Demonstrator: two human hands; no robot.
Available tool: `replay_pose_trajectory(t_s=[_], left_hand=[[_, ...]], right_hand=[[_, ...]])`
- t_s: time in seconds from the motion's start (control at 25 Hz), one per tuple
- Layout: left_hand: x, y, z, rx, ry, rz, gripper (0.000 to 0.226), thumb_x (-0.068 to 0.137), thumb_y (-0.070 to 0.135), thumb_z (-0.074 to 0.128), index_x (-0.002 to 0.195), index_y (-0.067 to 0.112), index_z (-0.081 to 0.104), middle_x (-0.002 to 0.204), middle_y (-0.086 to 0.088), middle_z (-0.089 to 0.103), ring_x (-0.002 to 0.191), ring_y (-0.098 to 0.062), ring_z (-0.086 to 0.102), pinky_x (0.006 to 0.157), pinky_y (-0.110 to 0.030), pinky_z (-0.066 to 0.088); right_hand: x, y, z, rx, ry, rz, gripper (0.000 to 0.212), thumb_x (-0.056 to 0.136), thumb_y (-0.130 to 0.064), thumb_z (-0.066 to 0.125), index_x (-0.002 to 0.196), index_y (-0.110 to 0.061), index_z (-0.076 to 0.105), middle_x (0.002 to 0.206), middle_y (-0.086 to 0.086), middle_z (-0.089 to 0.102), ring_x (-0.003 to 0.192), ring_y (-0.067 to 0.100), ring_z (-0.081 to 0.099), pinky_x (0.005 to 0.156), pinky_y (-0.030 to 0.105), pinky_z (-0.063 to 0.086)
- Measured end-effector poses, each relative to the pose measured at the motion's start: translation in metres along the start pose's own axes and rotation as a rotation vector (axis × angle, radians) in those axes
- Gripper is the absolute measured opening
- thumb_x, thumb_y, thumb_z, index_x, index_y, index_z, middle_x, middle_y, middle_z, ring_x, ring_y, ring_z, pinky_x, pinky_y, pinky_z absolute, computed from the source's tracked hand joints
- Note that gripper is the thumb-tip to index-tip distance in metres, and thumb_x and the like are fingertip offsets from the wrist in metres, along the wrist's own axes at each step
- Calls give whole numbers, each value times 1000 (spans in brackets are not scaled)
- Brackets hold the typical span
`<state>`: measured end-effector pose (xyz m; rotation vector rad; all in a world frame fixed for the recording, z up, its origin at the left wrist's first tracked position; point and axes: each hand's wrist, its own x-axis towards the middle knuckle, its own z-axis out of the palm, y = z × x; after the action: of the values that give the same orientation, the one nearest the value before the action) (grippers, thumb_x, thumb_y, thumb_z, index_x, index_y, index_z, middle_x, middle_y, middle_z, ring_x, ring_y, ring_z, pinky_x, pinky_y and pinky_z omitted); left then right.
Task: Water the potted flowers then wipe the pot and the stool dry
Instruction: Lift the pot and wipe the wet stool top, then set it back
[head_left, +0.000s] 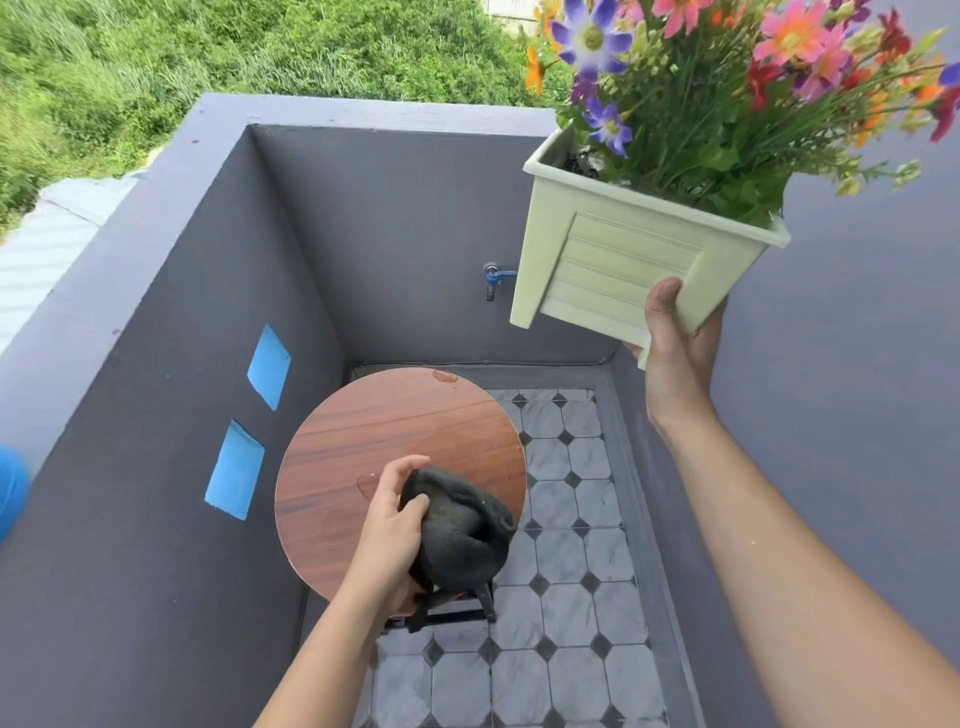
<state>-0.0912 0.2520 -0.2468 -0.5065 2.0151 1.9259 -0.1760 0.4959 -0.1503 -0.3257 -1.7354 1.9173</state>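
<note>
A pale green square pot (613, 260) full of colourful flowers (727, 78) hangs in the air at the upper right, tilted, gripped from below by my right hand (675, 348). Below stands a round wooden stool (363, 431) with small wet patches near its far edge and near its middle. My left hand (389, 530) holds a bunched dark grey cloth (457, 525) over the stool's near right part. Whether the cloth touches the wood is unclear.
Grey walls enclose a narrow balcony corner with a patterned tile floor (566, 613). A blue tap (496, 280) sticks out of the back wall just left of the pot. Two blue squares (249, 421) mark the left wall. Grass lies beyond.
</note>
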Motion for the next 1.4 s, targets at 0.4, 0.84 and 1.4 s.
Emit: replay_pose_trajectory(t_s=[0.4, 0.84, 1.4], left_hand=[[-6, 41, 6, -141, -251, -76, 43, 88, -9, 44, 108, 21, 67, 120, -4, 64, 94, -17, 62, 69, -21, 51], [-1, -49, 11, 1334, -242, 668, 49, 99, 37, 25, 127, 16, 59, 137, -2, 56, 131, -22, 46, 102, -41, 42], [95, -4, 71, 1359, -289, 572, 61, 95, 51, 9, 151, 30, 6, 160, 13, -5, 145, -8, -13, 116, -38, -6]], right_hand=[[-8, 3, 4, 12, -3, 15, 110, 61, -76, 67, 143, -12, 33, 142, 12, 49, 128, 19, 52, 108, 52, 41], [-6, 9, 8, 33, -29, 18, 106, 65, -72, 68, 145, -14, 29, 145, 9, 47, 131, 20, 49, 106, 57, 40], [9, 17, 18, 13, -46, -23, 105, 67, -70, 66, 144, -7, 32, 142, 15, 49, 130, 24, 50, 110, 52, 38]])
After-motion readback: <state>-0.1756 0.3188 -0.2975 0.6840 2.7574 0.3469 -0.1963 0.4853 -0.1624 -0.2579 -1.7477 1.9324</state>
